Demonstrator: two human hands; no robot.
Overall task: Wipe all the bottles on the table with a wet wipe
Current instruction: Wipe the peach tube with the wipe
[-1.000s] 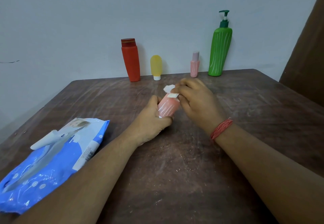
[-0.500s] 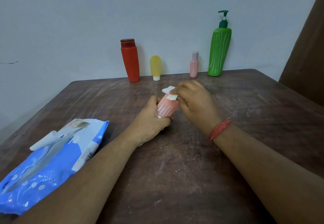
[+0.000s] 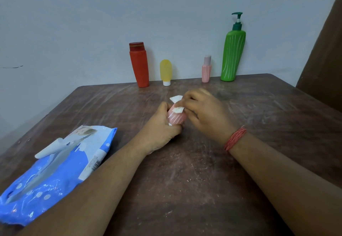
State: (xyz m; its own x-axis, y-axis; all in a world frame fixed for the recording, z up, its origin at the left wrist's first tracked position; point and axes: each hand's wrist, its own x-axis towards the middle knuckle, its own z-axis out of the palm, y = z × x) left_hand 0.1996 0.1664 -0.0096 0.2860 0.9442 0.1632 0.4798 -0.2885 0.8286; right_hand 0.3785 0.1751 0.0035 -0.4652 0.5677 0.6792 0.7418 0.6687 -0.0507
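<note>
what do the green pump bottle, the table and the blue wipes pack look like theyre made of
Green pump bottle: likely plastic, smooth, even colour, moulded pale ribs.
Table: looks like dark wood, matte, with scuffs and whitish streaks; could be laminate.
Blue wipes pack: thin glossy plastic film, crinkled and shiny.

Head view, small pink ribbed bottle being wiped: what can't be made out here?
- Pink ribbed bottle: its base is hidden by the left hand, its top by the white wet wipe and right hand.
- Blue wipes packet: print too small; corner cut off by the left edge.
- Right fingers: motion-blurred.
</note>
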